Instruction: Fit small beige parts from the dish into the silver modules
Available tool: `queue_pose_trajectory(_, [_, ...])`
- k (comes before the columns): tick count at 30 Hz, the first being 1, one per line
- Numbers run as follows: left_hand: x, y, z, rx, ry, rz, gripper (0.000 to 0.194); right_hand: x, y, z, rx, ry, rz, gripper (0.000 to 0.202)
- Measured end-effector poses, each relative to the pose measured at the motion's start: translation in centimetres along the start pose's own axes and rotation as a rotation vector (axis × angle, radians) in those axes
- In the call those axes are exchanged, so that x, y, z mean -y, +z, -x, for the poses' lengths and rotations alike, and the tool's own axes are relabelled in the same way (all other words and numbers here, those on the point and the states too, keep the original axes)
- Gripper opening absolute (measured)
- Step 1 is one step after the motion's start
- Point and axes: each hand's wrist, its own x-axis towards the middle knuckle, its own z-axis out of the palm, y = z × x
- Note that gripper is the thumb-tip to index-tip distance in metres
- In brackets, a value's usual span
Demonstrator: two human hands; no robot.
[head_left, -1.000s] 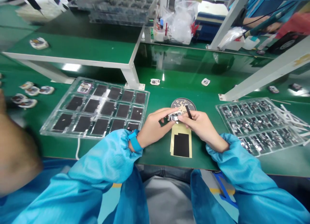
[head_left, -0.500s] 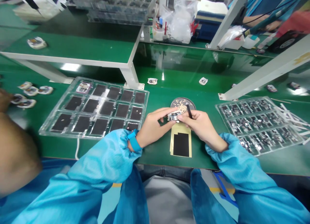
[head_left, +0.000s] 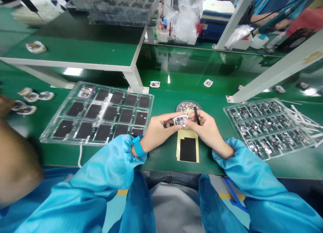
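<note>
My left hand point(head_left: 158, 131) holds a small white-framed device point(head_left: 180, 120) by its left side, fingers closed round it. My right hand point(head_left: 205, 127) presses its thumb on the device's right edge and keeps a black stick-like tool point(head_left: 196, 115) between its fingers. Behind the hands lies a round dish point(head_left: 189, 104) of small beige pieces, partly hidden by them. Just in front, a yellow sheet point(head_left: 178, 149) with a black rectangular piece point(head_left: 188, 150) lies on the green table.
On the left is a clear tray point(head_left: 44, 137) of black pads; on the right, another tray point(head_left: 271, 155) holds small metallic parts. White strips point(head_left: 302, 120) lie beyond it. White-framed devices point(head_left: 208, 83) sit farther back. A co-worker's arm point(head_left: 19, 159) is at the left edge.
My right thumb has come in flatter against the device, and the right hand's fingers have drawn closer to it. The whole view has shifted slightly.
</note>
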Motion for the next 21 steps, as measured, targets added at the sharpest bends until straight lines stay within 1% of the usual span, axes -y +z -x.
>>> queue_pose_trajectory(2, [0.1,0.0,-0.1,0.056,-0.077,0.168,0.053,0.0,0.3,0.1,-0.001,-0.045,-0.041,0.039])
queue_pose_trajectory(4, [0.2,0.0,-0.2,0.099,-0.122,0.29,0.057,0.0,0.5,0.3,-0.004,-0.08,-0.047,0.035])
queue_pose_trajectory(8, [0.0,0.1,-0.2,0.116,-0.159,0.358,0.057,0.2,0.7,0.6,-0.009,-0.068,-0.046,0.035])
queue_pose_trajectory(11, [0.1,0.1,-0.2,0.107,-0.144,0.394,0.05,0.3,1.0,0.8,-0.024,-0.081,-0.003,0.032])
queue_pose_trajectory(14, [0.3,0.1,-0.2,0.103,-0.133,0.404,0.044,0.2,1.4,0.9,-0.047,-0.073,0.002,0.031])
queue_pose_trajectory(17, [0.6,0.3,-0.2,0.1,-0.053,0.367,0.035,-0.3,1.6,0.8,0.018,-0.054,-0.031,0.035])
queue_pose_trajectory(19, [0.8,0.5,-0.1,0.085,0.01,0.31,0.032,-0.5,1.6,0.5,0.059,-0.061,-0.015,0.036])
queue_pose_trajectory(21, [0.9,0.8,0.0,0.053,0.038,0.194,0.033,-0.6,1.4,0.3,0.05,-0.08,0.02,0.036])
